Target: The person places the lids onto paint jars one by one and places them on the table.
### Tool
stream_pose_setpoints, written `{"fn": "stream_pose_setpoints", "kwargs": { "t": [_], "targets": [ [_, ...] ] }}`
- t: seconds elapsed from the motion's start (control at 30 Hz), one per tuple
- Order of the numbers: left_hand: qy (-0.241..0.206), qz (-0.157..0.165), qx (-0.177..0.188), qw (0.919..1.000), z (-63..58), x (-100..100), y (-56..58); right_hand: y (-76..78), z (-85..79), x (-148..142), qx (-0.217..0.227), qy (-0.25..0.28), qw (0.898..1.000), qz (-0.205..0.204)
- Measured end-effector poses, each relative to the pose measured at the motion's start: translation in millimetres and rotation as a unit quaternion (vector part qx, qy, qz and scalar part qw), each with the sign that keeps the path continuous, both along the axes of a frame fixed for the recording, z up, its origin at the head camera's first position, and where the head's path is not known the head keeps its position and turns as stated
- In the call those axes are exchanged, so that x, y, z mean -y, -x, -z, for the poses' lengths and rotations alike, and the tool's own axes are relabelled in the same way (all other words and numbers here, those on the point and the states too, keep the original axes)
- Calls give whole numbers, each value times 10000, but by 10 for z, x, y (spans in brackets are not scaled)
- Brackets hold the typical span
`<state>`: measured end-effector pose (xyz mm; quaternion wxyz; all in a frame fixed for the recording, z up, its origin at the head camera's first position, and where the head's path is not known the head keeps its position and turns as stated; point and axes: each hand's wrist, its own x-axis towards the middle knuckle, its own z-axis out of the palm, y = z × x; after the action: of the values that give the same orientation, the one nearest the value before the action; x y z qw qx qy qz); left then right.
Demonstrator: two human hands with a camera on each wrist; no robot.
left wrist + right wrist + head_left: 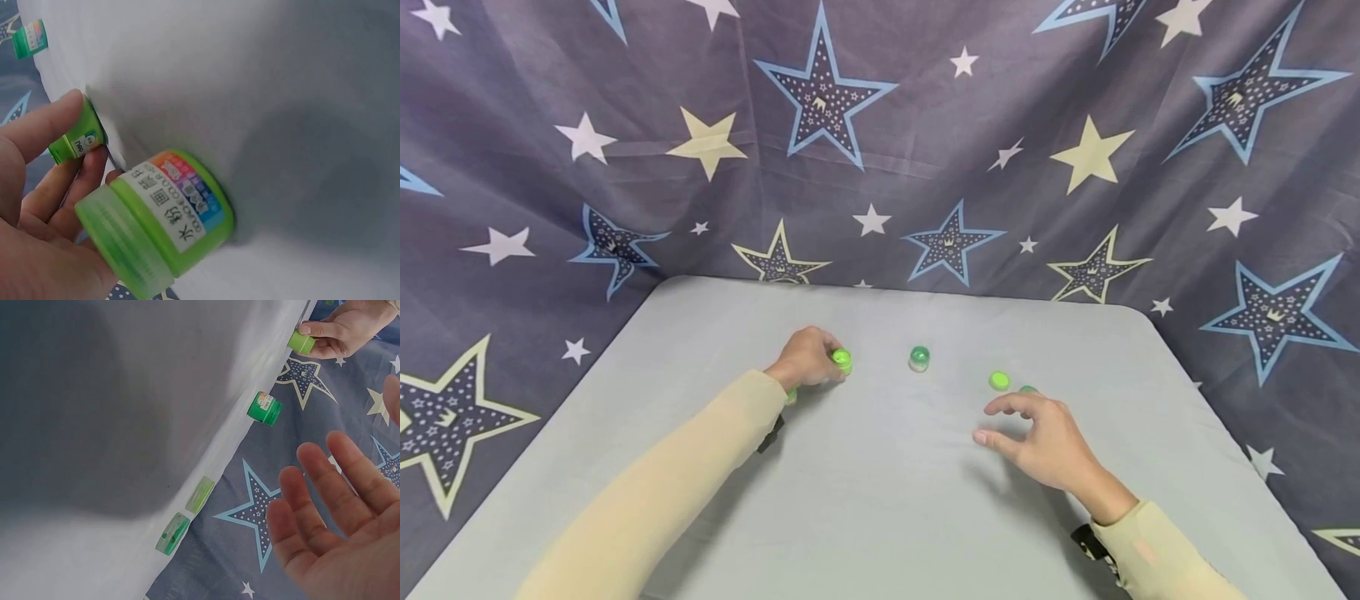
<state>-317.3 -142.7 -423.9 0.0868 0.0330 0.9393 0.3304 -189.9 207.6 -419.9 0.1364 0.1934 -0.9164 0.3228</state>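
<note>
My left hand [808, 357] pinches a small light green paint jar [842, 360] between thumb and fingers, close over the table; its label shows in the left wrist view. Near that wrist stands a second light green gouache jar [178, 206] with a translucent lid on, mostly hidden by the arm in the head view. A dark green paint jar [919, 359] stands upright at the middle, between the hands. Over the right side, my right hand [1045, 437] hovers with relaxed, spread fingers, holding nothing. Just beyond it lie a light green lid [999, 381] and a dark green lid [173, 534].
A grey-white cloth covers the table [880, 500]. Behind it and along both sides hangs a dark curtain [880, 167] with stars, meeting the table's far edge. Both forearms reach in from the near side, in pale sleeves [662, 492].
</note>
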Motion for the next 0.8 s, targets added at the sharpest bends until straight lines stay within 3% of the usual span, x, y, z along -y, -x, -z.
{"fn": "stream_pose_setpoints", "kwargs": {
  "t": [0.23,0.8],
  "targets": [
    [-264,-40,-35,9996,-60,-1,-37,10,-19,6,24,-15,10000,72],
    [-547,484,-193,9971,-177,-1,-222,23,-51,-36,96,-58,9997,203]
  ]
}}
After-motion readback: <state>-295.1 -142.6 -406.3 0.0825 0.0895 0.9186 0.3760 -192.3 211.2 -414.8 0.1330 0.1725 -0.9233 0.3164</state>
